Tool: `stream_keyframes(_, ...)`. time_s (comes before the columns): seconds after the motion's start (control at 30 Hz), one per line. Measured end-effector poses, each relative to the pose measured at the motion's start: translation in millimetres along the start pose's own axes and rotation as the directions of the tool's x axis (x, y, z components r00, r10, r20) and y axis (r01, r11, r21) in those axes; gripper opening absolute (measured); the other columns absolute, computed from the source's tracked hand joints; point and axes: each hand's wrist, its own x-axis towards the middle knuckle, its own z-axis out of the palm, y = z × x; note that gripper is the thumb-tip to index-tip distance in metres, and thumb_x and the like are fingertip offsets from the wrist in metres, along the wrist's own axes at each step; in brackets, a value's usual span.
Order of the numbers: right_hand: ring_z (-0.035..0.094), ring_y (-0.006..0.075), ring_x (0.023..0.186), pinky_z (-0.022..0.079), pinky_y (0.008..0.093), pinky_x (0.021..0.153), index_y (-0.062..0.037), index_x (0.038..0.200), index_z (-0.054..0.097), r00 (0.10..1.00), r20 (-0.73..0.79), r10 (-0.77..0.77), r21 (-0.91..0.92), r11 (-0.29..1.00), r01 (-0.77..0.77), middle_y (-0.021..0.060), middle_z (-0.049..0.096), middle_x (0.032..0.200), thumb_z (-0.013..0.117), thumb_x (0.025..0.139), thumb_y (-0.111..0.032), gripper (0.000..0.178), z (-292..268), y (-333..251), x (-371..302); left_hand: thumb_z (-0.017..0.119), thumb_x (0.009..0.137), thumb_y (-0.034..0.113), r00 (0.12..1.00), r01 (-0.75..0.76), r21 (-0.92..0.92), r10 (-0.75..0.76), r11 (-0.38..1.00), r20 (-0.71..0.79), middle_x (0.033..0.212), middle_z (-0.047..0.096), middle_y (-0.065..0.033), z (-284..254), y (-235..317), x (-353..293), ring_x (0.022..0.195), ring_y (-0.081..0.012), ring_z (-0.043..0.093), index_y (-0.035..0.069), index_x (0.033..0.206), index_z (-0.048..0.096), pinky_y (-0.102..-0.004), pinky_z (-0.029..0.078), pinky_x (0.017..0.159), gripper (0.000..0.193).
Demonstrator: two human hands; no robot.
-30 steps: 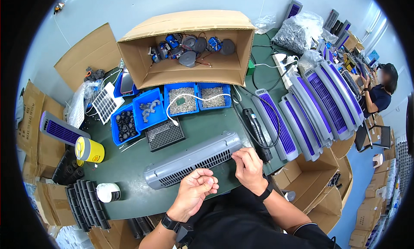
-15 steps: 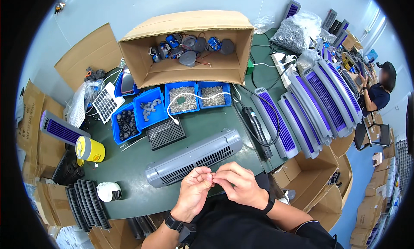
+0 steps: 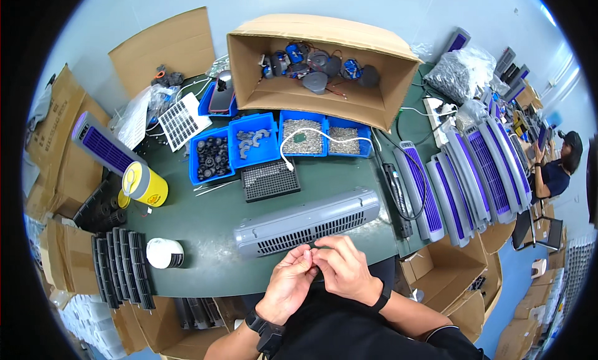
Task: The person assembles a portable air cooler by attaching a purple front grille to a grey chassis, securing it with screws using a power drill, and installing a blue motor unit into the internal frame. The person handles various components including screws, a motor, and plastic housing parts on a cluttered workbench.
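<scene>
My left hand [image 3: 291, 284] and my right hand [image 3: 346, 268] meet fingertip to fingertip just in front of the table's near edge. Both are closed in a pinch; whatever lies between the fingertips is too small or hidden to make out. Just beyond them a long grey slotted plastic housing [image 3: 305, 220] rests on the green table [image 3: 199, 235], its row of slots toward me. Behind the housing sits a black perforated tray [image 3: 270, 181]. Blue bins hold black round parts [image 3: 212, 159], grey curved clips [image 3: 252, 143] and small metal screws [image 3: 303, 139].
A cardboard box [image 3: 324, 104] of motors and wires stands at the back. To the right are a black electric screwdriver [image 3: 397, 192] with its cord and a row of purple-grey units [image 3: 458, 185]. Leftward stand a yellow container [image 3: 149, 187], a white tub [image 3: 164, 253] and black ribbed rollers [image 3: 124, 266]. A co-worker [image 3: 554, 173] sits far right.
The view has swung left, so the table and its things appear farther right. My hands stay pinched together in front of the grey housing.
</scene>
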Motion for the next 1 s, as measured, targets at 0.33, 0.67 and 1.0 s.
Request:
stream_keyframes(0.33, 0.048, 0.0457, 0.140, 0.039, 0.0610, 0.116, -0.0041, 0.095, 0.067, 0.998, -0.009, -0.064, -0.234, 0.970, 0.061, 0.0200, 0.060, 0.136, 0.076, 0.076, 0.004, 0.022, 18.8, 32.2, 7.3, 0.069, 0.100, 0.002, 0.996, -0.067, 0.052, 0.070, 0.996, -0.053, 0.109, 0.073, -0.0108, -26.5, 13.5, -10.7, 0.095, -0.0177, 0.069, 0.006, 0.120, 0.064, -0.0320, 0.057, 0.087, 0.021)
stream_keyframes(0.67, 0.058, 0.0439, 0.130, 0.047, 0.0556, 0.111, -0.0016, 0.098, 0.068, 0.997, 0.045, -0.069, 0.031, 0.997, 0.067, 0.0187, 0.066, 0.129, 0.079, 0.079, 0.003, 0.023, 7.8, -6.0, 16.3, 0.070, 0.099, 0.002, 0.993, -0.118, 0.070, 0.119, 0.991, -0.010, 0.111, 0.076, -0.0122, -27.9, 20.3, -18.6, 0.098, -0.0182, 0.071, 0.007, 0.120, 0.064, -0.0332, 0.056, 0.089, 0.022)
stream_keyframes(1.0, 0.058, 0.0399, 0.132, 0.050, 0.0495, 0.106, -0.0021, 0.098, 0.072, 0.990, 0.141, -0.009, 0.207, 0.978, -0.020, 0.0148, 0.067, 0.129, 0.079, 0.083, 0.002, 0.017, 12.9, -19.9, 22.6, 0.071, 0.098, 0.000, 0.956, -0.290, 0.231, 0.291, 0.929, 0.030, 0.109, 0.078, -0.0156, -25.2, 23.3, -24.6, 0.095, -0.0163, 0.072, 0.003, 0.120, 0.063, -0.0313, 0.058, 0.087, 0.023)
